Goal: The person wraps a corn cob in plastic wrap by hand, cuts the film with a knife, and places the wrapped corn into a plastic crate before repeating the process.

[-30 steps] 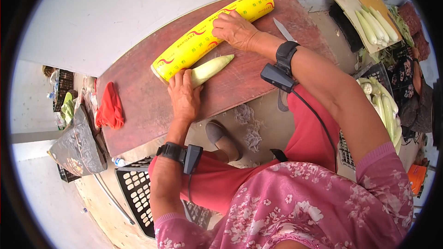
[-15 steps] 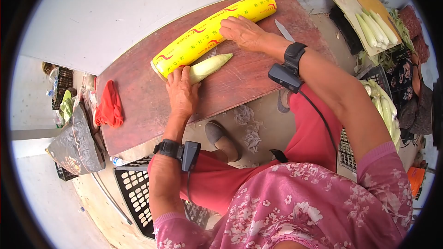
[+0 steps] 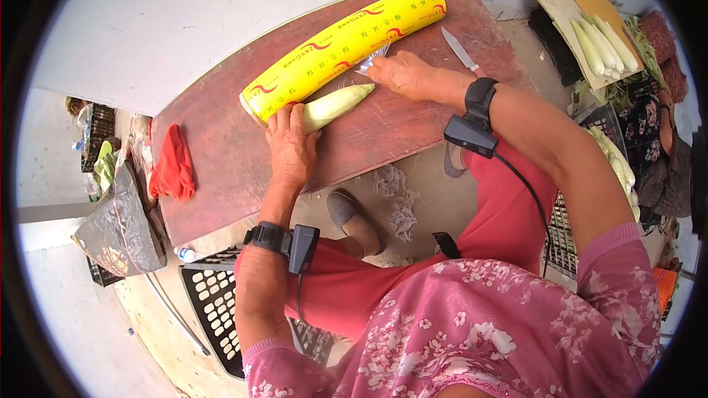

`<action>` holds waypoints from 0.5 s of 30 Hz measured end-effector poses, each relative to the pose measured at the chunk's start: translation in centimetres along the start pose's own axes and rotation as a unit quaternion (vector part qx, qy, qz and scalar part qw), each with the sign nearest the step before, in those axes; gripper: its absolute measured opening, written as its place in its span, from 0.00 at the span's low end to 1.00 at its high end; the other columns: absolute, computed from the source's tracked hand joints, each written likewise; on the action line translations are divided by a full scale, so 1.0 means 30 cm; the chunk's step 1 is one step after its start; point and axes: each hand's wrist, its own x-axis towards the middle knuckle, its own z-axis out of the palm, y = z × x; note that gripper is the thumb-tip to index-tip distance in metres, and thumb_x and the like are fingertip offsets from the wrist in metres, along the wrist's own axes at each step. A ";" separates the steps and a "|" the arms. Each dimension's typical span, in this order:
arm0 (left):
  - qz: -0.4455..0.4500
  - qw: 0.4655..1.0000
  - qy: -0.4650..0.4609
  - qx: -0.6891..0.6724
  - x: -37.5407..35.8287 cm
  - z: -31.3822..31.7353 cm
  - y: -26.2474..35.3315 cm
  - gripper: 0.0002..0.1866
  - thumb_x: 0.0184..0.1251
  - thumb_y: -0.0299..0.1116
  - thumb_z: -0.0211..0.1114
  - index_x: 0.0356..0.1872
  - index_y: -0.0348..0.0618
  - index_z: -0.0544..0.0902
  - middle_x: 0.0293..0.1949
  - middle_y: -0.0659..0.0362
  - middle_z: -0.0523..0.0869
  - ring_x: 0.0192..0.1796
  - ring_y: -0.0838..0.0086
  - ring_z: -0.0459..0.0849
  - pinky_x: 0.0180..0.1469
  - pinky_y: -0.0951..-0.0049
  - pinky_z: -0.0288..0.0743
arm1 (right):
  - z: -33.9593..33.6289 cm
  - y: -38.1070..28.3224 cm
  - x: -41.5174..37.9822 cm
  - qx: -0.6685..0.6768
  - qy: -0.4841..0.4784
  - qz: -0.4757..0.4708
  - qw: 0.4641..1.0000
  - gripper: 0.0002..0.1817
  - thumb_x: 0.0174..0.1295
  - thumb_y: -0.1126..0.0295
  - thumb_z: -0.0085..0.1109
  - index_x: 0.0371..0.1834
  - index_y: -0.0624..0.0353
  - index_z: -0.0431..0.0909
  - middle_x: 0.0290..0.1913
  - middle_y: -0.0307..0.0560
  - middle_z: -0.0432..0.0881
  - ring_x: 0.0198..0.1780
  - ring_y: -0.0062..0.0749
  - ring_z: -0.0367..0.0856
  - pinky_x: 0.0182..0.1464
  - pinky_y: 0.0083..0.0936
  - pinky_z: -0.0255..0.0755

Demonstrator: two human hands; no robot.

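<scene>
A yellow printed roll of cling film (image 3: pixel 346 48) lies slantwise along the back of the reddish-brown table. In front of it rests a pale green ear of corn (image 3: pixel 338 108), its narrow tip pointing right. My left hand (image 3: pixel 291 144) is closed over the corn's thick left end, fingertips near the roll. My right hand (image 3: pixel 402 75) pinches a gathered edge of clear plastic film (image 3: pixel 375 59), which stretches from the roll. Right of that hand lies a knife (image 3: pixel 459 49), its handle partly behind my wrist.
A red cloth (image 3: pixel 173 164) lies at the table's left edge. Black plastic crates (image 3: pixel 214 309) stand below the table. Several peeled corn ears (image 3: pixel 603 44) sit on a board at the right, with more corn (image 3: pixel 616 166) in a crate beneath. Scraps (image 3: pixel 398 203) litter the floor.
My right hand has come off the roll and moved toward me and right, drawing out film in its fingers. The roll's print has turned. My left hand stays on the corn.
</scene>
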 end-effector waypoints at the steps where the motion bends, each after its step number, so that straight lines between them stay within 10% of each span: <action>1: 0.000 1.000 -0.002 0.000 -0.001 0.001 0.000 0.30 0.51 0.28 0.70 0.58 0.38 0.71 0.57 0.51 0.71 0.61 0.53 0.67 0.61 0.55 0.63 | 0.009 -0.002 0.004 0.009 0.012 -0.008 1.000 0.06 0.62 0.68 0.46 0.37 0.54 0.73 0.40 0.51 0.75 0.43 0.48 0.76 0.49 0.43 0.66; 6: 0.000 1.000 -0.001 0.001 -0.004 0.002 0.002 0.31 0.50 0.27 0.70 0.58 0.37 0.71 0.57 0.50 0.71 0.61 0.53 0.67 0.61 0.55 0.62 | 0.005 -0.018 -0.008 -0.018 0.124 -0.126 0.984 0.06 0.63 0.70 0.46 0.36 0.57 0.72 0.42 0.53 0.75 0.44 0.51 0.76 0.49 0.44 0.67; 15: 0.001 1.000 0.007 -0.008 -0.012 0.006 -0.001 0.30 0.51 0.26 0.69 0.59 0.37 0.71 0.57 0.49 0.71 0.60 0.52 0.67 0.61 0.54 0.62 | 0.032 0.032 -0.007 0.116 0.064 -0.039 0.990 0.03 0.58 0.78 0.49 0.32 0.63 0.65 0.33 0.59 0.72 0.38 0.58 0.73 0.40 0.45 0.67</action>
